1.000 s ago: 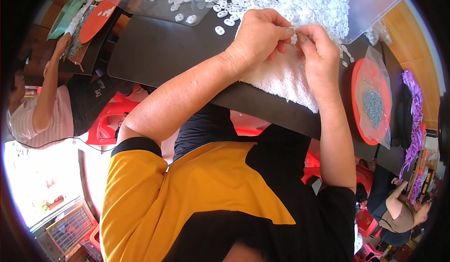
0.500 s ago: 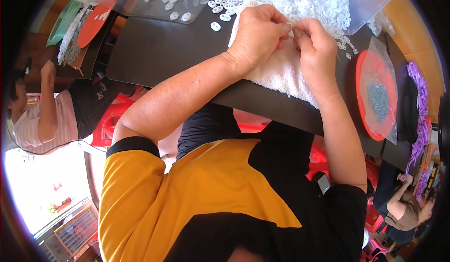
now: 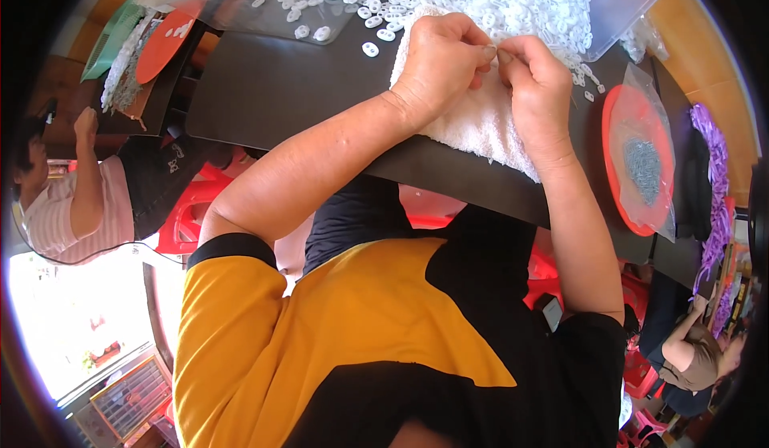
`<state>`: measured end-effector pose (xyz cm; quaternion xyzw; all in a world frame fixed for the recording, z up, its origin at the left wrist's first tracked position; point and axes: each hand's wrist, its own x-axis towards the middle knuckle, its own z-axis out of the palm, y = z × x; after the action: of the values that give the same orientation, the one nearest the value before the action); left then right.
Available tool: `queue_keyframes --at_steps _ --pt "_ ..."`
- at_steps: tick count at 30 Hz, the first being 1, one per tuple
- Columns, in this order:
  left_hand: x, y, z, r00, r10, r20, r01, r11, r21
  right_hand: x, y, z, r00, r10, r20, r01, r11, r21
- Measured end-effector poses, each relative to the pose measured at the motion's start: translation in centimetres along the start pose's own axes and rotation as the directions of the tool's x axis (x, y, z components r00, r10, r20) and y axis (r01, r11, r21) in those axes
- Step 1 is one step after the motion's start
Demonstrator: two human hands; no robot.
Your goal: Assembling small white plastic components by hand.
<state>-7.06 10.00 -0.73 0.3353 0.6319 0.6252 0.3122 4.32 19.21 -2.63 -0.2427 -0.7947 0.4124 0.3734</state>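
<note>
Above a white towel [image 3: 479, 124] on the dark table, my left hand [image 3: 443, 57] and my right hand [image 3: 538, 80] meet fingertip to fingertip. Each one pinches with thumb and forefinger. Whatever sits between the fingertips is too small and covered to make out. Just beyond the hands spreads a large heap of small white plastic pieces [image 3: 513, 4], oval with two holes. A short linked row of such pieces [image 3: 590, 78] lies to the right of my right hand. One loose oval piece [image 3: 370, 49] rests left of the towel.
To the right, a red plate [image 3: 613, 152] bears a clear bag with many thin grey metal pieces [image 3: 642, 169]. Purple strands [image 3: 715, 184] hang beyond it. A clear plastic sheet [image 3: 240, 14] lies at the back left, near an orange plate [image 3: 164, 44]. Other people sit on both sides.
Both hands stay pinched together at nearly the same spot, with only slight finger shifts. The whole view has moved a little.
</note>
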Motion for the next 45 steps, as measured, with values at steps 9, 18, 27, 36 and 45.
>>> queue_keyframes --at_steps 9,18,27,36,45 --pt "0.8 -0.9 -0.6 0.972 0.234 0.025 -0.234 0.948 0.217 0.0 -0.9 -0.4 0.997 -0.061 -0.043 0.061 0.998 0.011" --pt "0.4 0.3 -0.8 0.993 0.092 0.072 -0.098 0.992 0.085 0.0 -0.9 -0.8 0.987 -0.159 -0.018 0.157 0.984 -0.086" --pt "0.2 0.2 -0.6 0.997 0.044 0.068 -0.051 0.992 0.115 -0.4 -1.1 -0.2 0.969 -0.246 -0.015 0.232 0.932 -0.280" --pt "0.9 -2.2 -0.2 0.983 0.182 0.039 -0.186 0.966 0.181 -0.6 -0.5 0.4 0.971 -0.239 -0.028 0.226 0.945 -0.237" --pt "0.7 -2.3 0.1 0.983 0.185 0.004 -0.185 0.975 0.123 -0.6 -0.9 0.3 0.986 -0.166 -0.022 0.163 0.981 -0.109"
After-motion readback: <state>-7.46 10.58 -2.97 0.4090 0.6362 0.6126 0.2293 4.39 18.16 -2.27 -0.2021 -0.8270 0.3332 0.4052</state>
